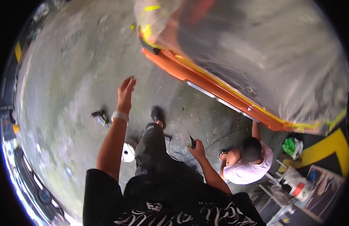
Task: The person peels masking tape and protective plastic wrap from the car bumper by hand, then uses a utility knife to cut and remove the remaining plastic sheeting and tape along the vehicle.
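My left hand is raised over the floor with its fingers stretched out, holding nothing. A pale band circles that wrist. In my right hand, the fingers are wrapped round a thin, dark, pointed tool with a bit of green near the grip; its exact kind is too blurred to tell. Ahead and to the right is an orange vehicle panel edged with yellow tape. Grey sheeting covers the body above it. Neither hand touches the vehicle.
A co-worker squats at right, one arm reaching to the panel's lower edge. A dark power tool lies on the concrete floor, with a white round object near my leg. A green bag and a cluttered tray are at right.
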`<state>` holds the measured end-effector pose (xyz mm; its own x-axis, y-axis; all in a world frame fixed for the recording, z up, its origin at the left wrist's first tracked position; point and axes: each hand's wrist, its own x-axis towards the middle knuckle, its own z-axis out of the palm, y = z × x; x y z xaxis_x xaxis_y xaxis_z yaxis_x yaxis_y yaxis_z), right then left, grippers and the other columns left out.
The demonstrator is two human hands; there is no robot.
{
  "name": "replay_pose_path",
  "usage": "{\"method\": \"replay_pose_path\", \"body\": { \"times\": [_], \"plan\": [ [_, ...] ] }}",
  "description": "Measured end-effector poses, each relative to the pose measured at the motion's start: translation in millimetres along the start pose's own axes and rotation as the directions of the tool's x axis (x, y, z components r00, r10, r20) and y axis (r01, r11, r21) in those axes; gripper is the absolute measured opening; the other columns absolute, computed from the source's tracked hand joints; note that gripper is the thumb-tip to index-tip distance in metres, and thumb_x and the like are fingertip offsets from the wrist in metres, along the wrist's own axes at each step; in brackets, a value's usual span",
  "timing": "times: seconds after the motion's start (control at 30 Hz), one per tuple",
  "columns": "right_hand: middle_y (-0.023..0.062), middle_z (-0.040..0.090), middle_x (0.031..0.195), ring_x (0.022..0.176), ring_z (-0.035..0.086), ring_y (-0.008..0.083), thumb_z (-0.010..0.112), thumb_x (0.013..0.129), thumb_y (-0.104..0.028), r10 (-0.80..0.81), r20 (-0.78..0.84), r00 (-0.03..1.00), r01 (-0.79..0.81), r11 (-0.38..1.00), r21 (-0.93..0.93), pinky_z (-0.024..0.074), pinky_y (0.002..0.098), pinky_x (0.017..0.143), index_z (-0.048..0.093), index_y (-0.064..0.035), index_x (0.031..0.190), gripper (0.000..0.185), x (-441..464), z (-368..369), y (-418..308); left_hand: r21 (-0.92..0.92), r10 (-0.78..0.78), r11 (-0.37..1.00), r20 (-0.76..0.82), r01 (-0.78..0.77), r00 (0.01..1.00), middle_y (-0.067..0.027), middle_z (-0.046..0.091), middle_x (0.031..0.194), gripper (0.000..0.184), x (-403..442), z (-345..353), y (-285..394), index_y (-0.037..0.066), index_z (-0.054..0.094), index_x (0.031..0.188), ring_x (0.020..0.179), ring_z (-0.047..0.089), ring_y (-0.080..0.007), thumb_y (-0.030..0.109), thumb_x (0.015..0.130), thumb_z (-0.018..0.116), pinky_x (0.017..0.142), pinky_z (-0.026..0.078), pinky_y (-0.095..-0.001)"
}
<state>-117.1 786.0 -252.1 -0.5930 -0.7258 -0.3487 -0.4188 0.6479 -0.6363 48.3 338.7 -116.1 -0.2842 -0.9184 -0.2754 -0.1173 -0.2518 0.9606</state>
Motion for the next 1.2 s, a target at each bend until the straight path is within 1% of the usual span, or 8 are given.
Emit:
{"method": "replay_pose_path", "body": {
  "times": [0.33, 0.43, 0.5, 0.53, 0.63, 0.83, 0.9, 1.2],
  "plan": [
    [0.0224, 0.057, 0.116, 0.112, 0.054, 0.0419, 0.081, 0.077, -0.018, -0.227, 0.215, 0.95, 0.223, 0.974, 0.044, 0.0465, 0.0462, 0.097, 0.05, -0.0033, 0.135, 0.067, 126, 38, -166, -0.168, -0.061, 0.983, 0.048, 0.069, 0.997, -0.0007, 0.063, 0.128, 0.052, 122, 3, 37, 0.007, 0.058, 0.138, 0.116, 0.054, -0.014, 0.038, 0.096, 0.066, 0.098, 0.038, -0.0334],
    [0.0152, 0.059, 0.105, 0.098, 0.06, 0.0312, 0.077, 0.081, -0.014, -0.334, 0.165, 0.928, 0.341, 0.94, -0.012, 0.0507, 0.0406, 0.087, 0.054, -0.0041, 0.125, 0.051, 136, -15, -199, -0.298, -0.038, 0.952, 0.091, 0.064, 0.995, -0.0096, 0.058, 0.14, 0.058, 150, 41, 49, 0.004, 0.048, 0.146, 0.125, 0.053, -0.0195, 0.033, 0.098, 0.064, 0.103, 0.04, -0.0356],
    [0.0047, 0.057, 0.095, 0.081, 0.059, 0.0168, 0.071, 0.085, -0.01, -0.053, 0.207, 0.977, 0.008, 0.977, 0.214, 0.0512, 0.0328, 0.074, 0.055, -0.0064, 0.115, 0.034, 144, -53, -214, -0.351, 0.036, 0.936, 0.136, 0.014, 0.99, -0.0105, 0.061, 0.135, 0.057, 171, 65, 58, 0.002, 0.048, 0.145, 0.122, 0.057, -0.0203, 0.029, 0.098, 0.065, 0.103, 0.043, -0.0349],
    [-0.0013, 0.053, 0.091, 0.074, 0.053, 0.0068, 0.065, 0.089, -0.007, -0.165, 0.161, 0.973, 0.131, 0.971, 0.198, 0.0478, 0.0254, 0.066, 0.054, -0.008, 0.111, 0.025, 155, -70, -218, -0.368, 0.029, 0.93, 0.116, 0.016, 0.993, -0.0105, 0.061, 0.135, 0.057, 181, 76, 62, 0.002, 0.048, 0.145, 0.122, 0.057, -0.0203, 0.029, 0.098, 0.065, 0.103, 0.043, -0.0349],
    [-0.0005, 0.053, 0.091, 0.072, 0.054, 0.0073, 0.061, 0.092, -0.004, -0.099, 0.204, 0.974, 0.037, 0.956, 0.291, 0.0476, 0.0253, 0.064, 0.053, -0.0065, 0.113, 0.023, 192, -116, -242, -0.6, -0.046, 0.784, 0.201, 0.16, 0.978, -0.0083, 0.066, 0.125, 0.045, 195, 96, 62, 0.003, 0.056, 0.135, 0.113, 0.062, -0.0196, 0.024, 0.097, 0.066, 0.099, 0.047, -0.0348],
    [0.0044, 0.054, 0.093, 0.074, 0.057, 0.0103, 0.055, 0.099, -0.005, -0.501, 0.203, 0.841, 0.523, 0.849, -0.072, 0.0504, 0.0267, 0.068, 0.054, -0.0019, 0.124, 0.024, 263, -171, -366, -0.813, -0.096, 0.53, 0.226, 0.242, 0.969, 0.0005, 0.067, 0.094, 0.008, 199, 81, 54, 0.014, 0.062, 0.101, 0.084, 0.061, -0.0118, 0.017, 0.096, 0.067, 0.078, 0.049, -0.0321],
    [0.012, 0.058, 0.094, 0.076, 0.063, 0.0234, 0.058, 0.098, -0.007, -0.514, 0.22, 0.829, 0.541, 0.837, -0.083, 0.0517, 0.0363, 0.067, 0.055, 0.0008, 0.122, 0.025, 271, -175, -401, -0.815, -0.112, 0.52, 0.232, 0.255, 0.966, 0.0001, 0.066, 0.095, 0.012, 205, 76, 53, 0.013, 0.061, 0.104, 0.084, 0.061, -0.012, 0.018, 0.096, 0.068, 0.077, 0.049, -0.0307],
    [0.0132, 0.067, 0.085, 0.072, 0.069, 0.0229, 0.055, 0.099, -0.006, -0.398, 0.267, 0.878, 0.442, 0.887, -0.131, 0.0549, 0.0378, 0.068, 0.046, -0.0002, 0.137, 0.04, 270, -161, -484, -0.845, -0.194, 0.457, 0.21, 0.277, 0.958, -0.0017, 0.064, 0.096, 0.038, 257, 82, 84, 0.008, 0.056, 0.119, 0.08, 0.06, -0.0091, 0.019, 0.089, 0.077, 0.07, 0.05, -0.0278]
  ]
}}
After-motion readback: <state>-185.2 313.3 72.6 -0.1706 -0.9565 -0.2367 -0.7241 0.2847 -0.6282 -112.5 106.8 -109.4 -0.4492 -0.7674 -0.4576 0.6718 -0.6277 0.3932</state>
